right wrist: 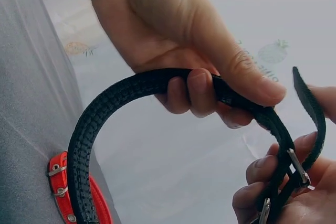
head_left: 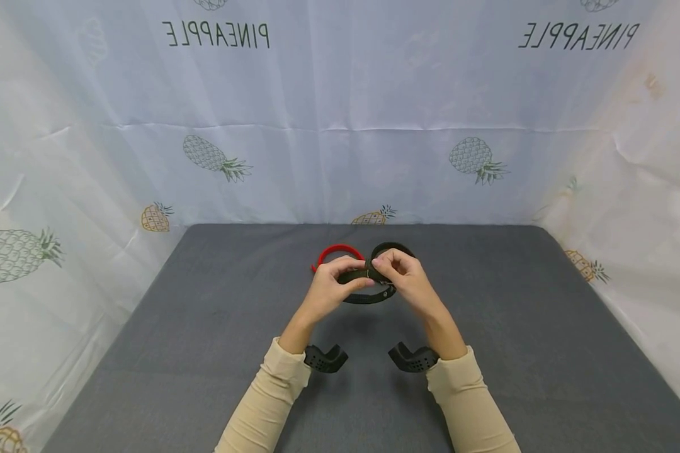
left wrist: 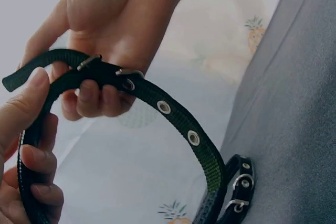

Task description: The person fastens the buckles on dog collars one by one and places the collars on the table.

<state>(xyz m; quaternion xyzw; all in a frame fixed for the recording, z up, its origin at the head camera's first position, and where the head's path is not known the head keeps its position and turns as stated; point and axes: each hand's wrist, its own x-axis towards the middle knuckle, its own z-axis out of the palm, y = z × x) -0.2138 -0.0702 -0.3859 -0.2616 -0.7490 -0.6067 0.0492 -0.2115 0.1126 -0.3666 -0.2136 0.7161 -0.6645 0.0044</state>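
Note:
Between both hands, a dark collar (head_left: 368, 299) with metal eyelets is held curved into a loop above the table. My left hand (left wrist: 123, 19) grips it beside two metal fittings, its fingers curled around the strap. A buckle (right wrist: 297, 169) sits on the strap there, and the collar's loose tail (left wrist: 23, 77) sticks out past it. My right hand (right wrist: 168, 30) pinches another stretch of the strap, thumb (right wrist: 265, 90) on one side and fingers curled beneath. In the left wrist view, the right thumb is right at the tail. The right wrist view shows a textured lining.
A red collar (head_left: 340, 247) with eyelets lies on the grey table (head_left: 215, 352) behind my left hand. Another black collar (head_left: 393, 245), with a buckle, lies behind my right hand. Pineapple-printed white cloth (head_left: 317, 94) walls off the back and sides.

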